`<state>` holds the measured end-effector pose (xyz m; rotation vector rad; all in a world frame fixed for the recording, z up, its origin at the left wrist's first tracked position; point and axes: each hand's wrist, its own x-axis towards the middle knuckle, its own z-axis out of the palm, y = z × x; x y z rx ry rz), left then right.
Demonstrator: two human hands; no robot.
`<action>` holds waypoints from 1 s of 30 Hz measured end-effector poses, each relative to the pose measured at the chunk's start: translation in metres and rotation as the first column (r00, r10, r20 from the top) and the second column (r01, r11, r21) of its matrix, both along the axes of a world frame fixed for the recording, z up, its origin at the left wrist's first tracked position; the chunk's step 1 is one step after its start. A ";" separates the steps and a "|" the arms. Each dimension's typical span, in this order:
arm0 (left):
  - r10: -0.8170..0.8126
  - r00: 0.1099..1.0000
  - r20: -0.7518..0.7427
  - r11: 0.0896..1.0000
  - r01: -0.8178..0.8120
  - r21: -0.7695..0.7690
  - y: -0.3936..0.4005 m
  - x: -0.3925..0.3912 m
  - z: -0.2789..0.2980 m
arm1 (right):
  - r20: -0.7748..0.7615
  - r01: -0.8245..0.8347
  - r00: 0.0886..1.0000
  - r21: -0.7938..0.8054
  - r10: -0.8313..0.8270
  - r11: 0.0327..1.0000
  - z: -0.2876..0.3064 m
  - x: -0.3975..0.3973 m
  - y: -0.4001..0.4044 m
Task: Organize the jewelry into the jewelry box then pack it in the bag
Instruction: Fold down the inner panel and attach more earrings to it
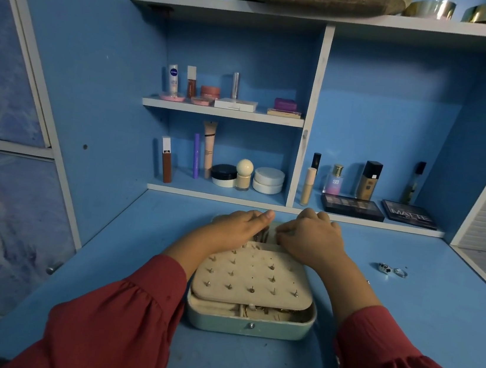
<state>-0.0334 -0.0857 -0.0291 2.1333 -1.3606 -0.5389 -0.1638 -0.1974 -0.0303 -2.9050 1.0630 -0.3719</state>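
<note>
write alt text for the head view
Both hands, left hand and right hand, work at the far end of an open jewelry box on a blue desk. Two rings lie to its right.

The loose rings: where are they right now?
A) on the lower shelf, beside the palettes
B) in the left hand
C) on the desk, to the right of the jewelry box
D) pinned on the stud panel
C: the rings lie on the bare blue desk, apart from the jewelry box and right of the right hand.
</note>
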 end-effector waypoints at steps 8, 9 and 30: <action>-0.018 0.987 0.157 0.996 0.005 0.084 -0.010 0.002 0.002 | -0.077 0.044 0.996 -0.087 -0.050 0.995 0.001 0.008 0.000; -0.019 0.986 0.167 0.996 0.004 0.093 -0.011 0.002 0.002 | -0.085 0.042 0.995 -0.101 -0.051 0.994 0.001 0.009 0.000; 0.062 0.998 -0.017 0.976 -0.064 -0.208 0.007 0.013 0.001 | 0.121 -0.216 0.971 0.066 0.207 0.974 -0.004 0.001 -0.002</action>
